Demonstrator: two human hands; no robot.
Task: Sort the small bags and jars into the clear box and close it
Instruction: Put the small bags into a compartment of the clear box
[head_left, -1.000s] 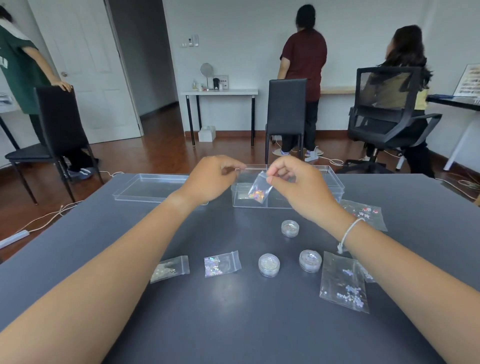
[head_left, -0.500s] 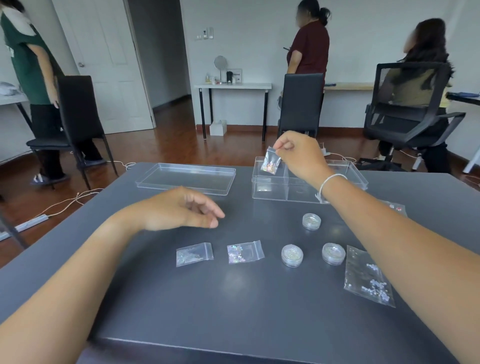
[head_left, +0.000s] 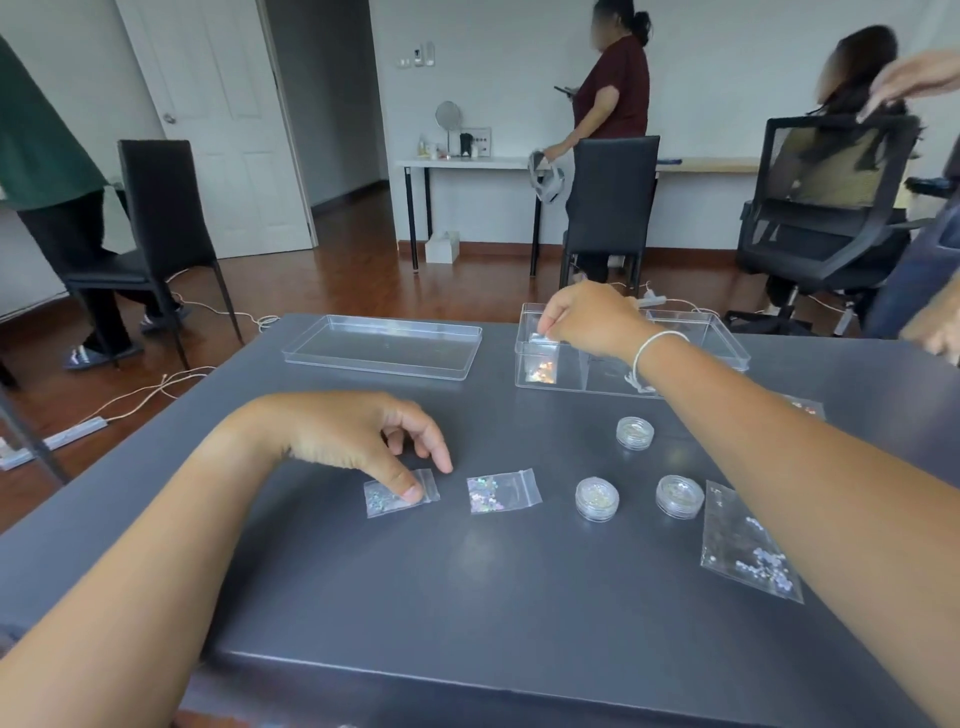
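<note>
Pinching with thumb and forefinger, the left hand is pressing its grip onto the right end of a small bag lying flat on the worktop; the thumb is lying on the plastic and the forefinger tip is touching the worktop just past the bag's corner. At 3 o'clock from that bag, just beside it, a second bag of pale flakes is lying flat. Further toward 3 o'clock two jars are standing side by side, near each other but apart. A large bag is lying just beside the right-hand jar, toward 4 o'clock, partly under the right forearm. At 12 o'clock from the pair, a third jar is standing alone. Beyond it, the clear box is sitting open at the far edge of the worktop. The right hand is reaching over its left end, fingertips pressed together on the top of an orange-flecked bag that is hanging upright in the leftmost compartment. At 9 o'clock from the box, well apart, the lid is lying with its rim upward. Another bag is peeking out past the right forearm.
</note>
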